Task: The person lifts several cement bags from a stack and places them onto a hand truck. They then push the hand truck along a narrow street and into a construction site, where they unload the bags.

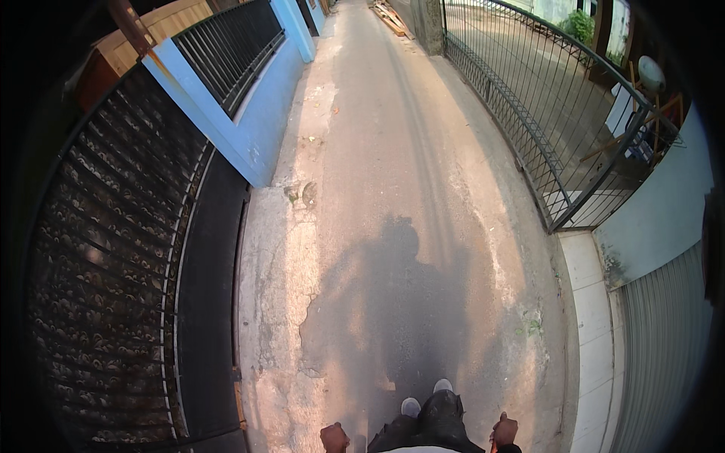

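At the lower edge, my left hand [334,438] hangs to the left of my dark trousers [440,424]. Its fingers are curled closed, and the palm side is hidden. On the other side, my right hand [504,431] is also curled, beside a dark sleeve [510,448]. Nothing sticks out of either fist, but what they may hold is out of sight. Both hands are held apart from my body and touch nothing that I can see. Two pale shoe tips [410,408] show below, on the paved lane [377,136].
A dark slatted gate [113,249] and a light blue wall [264,128] line the left. Along the right run a metal-bar gate [521,113], a pale tiled strip [593,325] and a grey corrugated shutter [664,355]. Wooden planks [390,19] lie far ahead. My shadow [408,302] falls forward.
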The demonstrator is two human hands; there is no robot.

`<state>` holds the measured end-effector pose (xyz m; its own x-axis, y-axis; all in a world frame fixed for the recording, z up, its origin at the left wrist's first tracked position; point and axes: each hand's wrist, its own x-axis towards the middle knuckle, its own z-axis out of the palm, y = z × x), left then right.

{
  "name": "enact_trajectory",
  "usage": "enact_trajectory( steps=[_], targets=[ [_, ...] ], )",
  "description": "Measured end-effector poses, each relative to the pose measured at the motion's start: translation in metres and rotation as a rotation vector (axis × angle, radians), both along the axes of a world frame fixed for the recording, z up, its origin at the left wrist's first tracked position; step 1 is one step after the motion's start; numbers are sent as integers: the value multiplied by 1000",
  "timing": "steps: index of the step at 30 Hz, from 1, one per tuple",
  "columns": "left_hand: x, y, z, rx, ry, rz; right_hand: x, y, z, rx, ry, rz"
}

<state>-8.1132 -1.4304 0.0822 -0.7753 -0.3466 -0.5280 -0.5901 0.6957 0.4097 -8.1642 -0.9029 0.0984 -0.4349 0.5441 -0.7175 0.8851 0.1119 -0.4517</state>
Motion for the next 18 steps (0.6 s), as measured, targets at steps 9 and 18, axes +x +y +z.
enact_trajectory(
  steps=[9, 18],
  targets=[
    [-401, 22, 66, 295, 46, 884, -375, -16, 44, -68, 5, -84],
    [-718, -39, 16, -55, 208, 454, -749, -55, 35, -77, 31, -15]
  ],
)
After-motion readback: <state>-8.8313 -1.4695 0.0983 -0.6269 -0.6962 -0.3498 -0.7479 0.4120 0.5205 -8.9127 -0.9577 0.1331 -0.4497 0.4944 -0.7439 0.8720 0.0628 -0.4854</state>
